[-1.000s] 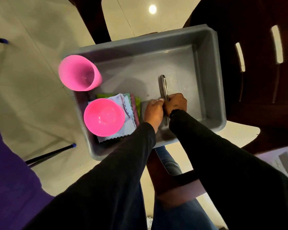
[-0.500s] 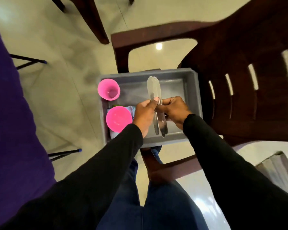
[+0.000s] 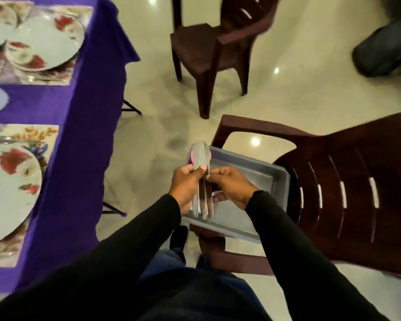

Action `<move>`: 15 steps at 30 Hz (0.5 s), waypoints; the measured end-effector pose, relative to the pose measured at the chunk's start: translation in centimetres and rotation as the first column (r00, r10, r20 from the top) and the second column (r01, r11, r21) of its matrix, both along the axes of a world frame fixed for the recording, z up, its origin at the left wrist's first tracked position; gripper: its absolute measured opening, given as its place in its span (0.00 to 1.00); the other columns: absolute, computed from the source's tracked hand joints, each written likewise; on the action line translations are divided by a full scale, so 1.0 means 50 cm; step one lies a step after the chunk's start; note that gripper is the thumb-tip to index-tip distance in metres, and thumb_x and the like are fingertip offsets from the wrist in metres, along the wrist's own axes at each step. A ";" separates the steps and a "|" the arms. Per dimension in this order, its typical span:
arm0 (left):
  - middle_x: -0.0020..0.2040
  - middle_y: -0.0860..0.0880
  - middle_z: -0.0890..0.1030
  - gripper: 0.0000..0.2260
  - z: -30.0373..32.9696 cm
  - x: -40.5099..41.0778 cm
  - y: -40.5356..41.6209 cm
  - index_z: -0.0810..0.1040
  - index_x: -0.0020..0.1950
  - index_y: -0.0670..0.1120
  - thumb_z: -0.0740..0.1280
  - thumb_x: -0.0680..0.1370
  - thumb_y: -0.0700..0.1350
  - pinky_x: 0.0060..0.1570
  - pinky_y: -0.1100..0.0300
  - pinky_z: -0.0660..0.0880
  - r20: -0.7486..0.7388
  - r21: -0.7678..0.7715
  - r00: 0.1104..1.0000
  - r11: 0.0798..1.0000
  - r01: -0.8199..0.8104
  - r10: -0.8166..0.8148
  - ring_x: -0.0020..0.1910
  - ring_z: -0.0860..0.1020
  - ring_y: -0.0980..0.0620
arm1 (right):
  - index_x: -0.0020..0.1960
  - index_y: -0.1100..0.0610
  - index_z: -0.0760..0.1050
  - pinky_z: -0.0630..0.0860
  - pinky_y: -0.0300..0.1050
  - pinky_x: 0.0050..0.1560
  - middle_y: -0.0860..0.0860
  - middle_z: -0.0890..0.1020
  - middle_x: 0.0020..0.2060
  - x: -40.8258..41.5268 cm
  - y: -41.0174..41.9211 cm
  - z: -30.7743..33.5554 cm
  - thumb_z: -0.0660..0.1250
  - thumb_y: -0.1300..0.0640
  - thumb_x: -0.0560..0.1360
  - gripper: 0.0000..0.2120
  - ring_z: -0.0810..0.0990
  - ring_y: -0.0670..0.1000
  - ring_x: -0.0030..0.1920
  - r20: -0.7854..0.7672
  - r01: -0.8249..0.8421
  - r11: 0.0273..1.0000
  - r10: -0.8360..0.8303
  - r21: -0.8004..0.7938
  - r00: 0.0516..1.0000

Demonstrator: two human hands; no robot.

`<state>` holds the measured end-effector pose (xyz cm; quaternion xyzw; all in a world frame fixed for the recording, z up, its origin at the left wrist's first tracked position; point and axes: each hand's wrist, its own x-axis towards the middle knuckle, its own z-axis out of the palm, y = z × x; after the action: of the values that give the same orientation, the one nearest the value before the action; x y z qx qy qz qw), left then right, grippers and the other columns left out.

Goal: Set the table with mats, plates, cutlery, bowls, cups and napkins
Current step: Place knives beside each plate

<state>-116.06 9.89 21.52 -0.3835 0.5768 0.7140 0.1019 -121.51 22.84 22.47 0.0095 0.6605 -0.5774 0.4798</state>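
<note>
A bundle of metal cutlery [image 3: 202, 158] stands upright between my hands, above the grey tub [image 3: 264, 174]. My left hand [image 3: 185, 186] grips it from the left and my right hand [image 3: 229, 186] pinches it from the right. The tub rests on a dark brown chair [image 3: 347, 188]. A sliver of the pink cup [image 3: 192, 156] shows behind the cutlery; the rest of the tub's contents are hidden by my hands. At the left, the purple-clothed table [image 3: 79, 112] carries floral mats [image 3: 39, 133] with floral plates [image 3: 7, 181], a second plate [image 3: 49, 40] and a spoon [image 3: 5, 140].
A second dark brown chair [image 3: 218, 42] stands on the pale tiled floor beyond the tub. A dark bag-like object [image 3: 384, 45] lies at the top right. Black table legs [image 3: 130, 107] stick out under the cloth. My legs are between the table and the tub chair.
Both hands have lifted the cutlery out of the tub. The view has swung left and pulled back, and the set table has come into sight.
</note>
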 end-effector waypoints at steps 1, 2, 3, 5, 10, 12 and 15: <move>0.48 0.43 0.87 0.08 0.009 0.015 -0.016 0.83 0.56 0.41 0.65 0.83 0.43 0.53 0.48 0.82 -0.001 -0.026 0.999 0.999 -0.036 0.036 0.50 0.85 0.43 | 0.52 0.66 0.81 0.81 0.43 0.38 0.58 0.85 0.41 0.003 -0.015 0.010 0.63 0.60 0.81 0.11 0.84 0.51 0.39 0.000 -0.049 0.999 0.049 -0.006 0.999; 0.45 0.43 0.87 0.08 0.019 0.031 -0.035 0.83 0.53 0.41 0.65 0.83 0.43 0.51 0.49 0.82 -0.007 -0.044 0.996 0.995 -0.087 0.086 0.48 0.86 0.44 | 0.52 0.68 0.81 0.81 0.44 0.37 0.58 0.85 0.41 0.006 -0.038 0.017 0.63 0.60 0.81 0.12 0.84 0.52 0.39 -0.008 -0.106 0.994 0.106 -0.009 0.994; 0.44 0.44 0.87 0.08 0.027 0.046 -0.051 0.83 0.52 0.41 0.65 0.83 0.43 0.50 0.50 0.82 -0.011 -0.052 0.991 0.990 -0.131 0.131 0.46 0.86 0.44 | 0.52 0.70 0.79 0.82 0.45 0.38 0.61 0.85 0.42 0.010 -0.059 0.023 0.64 0.59 0.81 0.13 0.84 0.53 0.38 -0.027 -0.151 0.988 0.151 -0.006 0.988; 0.40 0.44 0.86 0.09 0.042 0.072 -0.083 0.82 0.53 0.39 0.65 0.83 0.43 0.46 0.52 0.82 -0.018 -0.061 0.977 0.975 -0.215 0.214 0.43 0.85 0.46 | 0.51 0.74 0.76 0.83 0.49 0.39 0.69 0.82 0.44 0.023 -0.108 0.031 0.65 0.59 0.81 0.15 0.84 0.57 0.39 -0.077 -0.212 0.977 0.211 -0.001 0.974; 0.38 0.42 0.84 0.09 0.072 0.139 -0.176 0.81 0.51 0.36 0.65 0.83 0.42 0.33 0.59 0.80 -0.026 -0.054 0.909 0.907 -0.417 0.416 0.35 0.84 0.49 | 0.35 0.65 0.74 0.79 0.44 0.29 0.58 0.77 0.28 0.077 -0.243 0.051 0.67 0.60 0.79 0.15 0.79 0.51 0.28 -0.237 -0.256 0.964 0.265 0.068 0.935; 0.40 0.41 0.84 0.09 0.076 0.166 -0.220 0.81 0.50 0.37 0.65 0.83 0.42 0.38 0.55 0.81 -0.038 -0.064 0.882 0.880 -0.471 0.469 0.37 0.84 0.48 | 0.36 0.68 0.74 0.82 0.54 0.32 0.63 0.78 0.29 0.098 -0.300 0.058 0.68 0.56 0.77 0.17 0.80 0.56 0.30 -0.325 -0.290 0.950 0.311 0.113 0.893; 0.40 0.40 0.84 0.11 0.084 0.200 -0.297 0.82 0.46 0.38 0.66 0.83 0.43 0.44 0.47 0.83 -0.039 -0.105 0.856 0.850 -0.517 0.516 0.39 0.85 0.44 | 0.33 0.65 0.72 0.80 0.50 0.29 0.62 0.76 0.28 0.126 -0.389 0.069 0.68 0.53 0.75 0.18 0.74 0.51 0.27 -0.420 -0.303 0.932 0.360 0.199 0.833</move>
<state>-106.07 -4.94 25.72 -0.5259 0.4922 0.6836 -0.1177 -115.20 3.40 25.91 -0.2089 0.7794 -0.4294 0.4055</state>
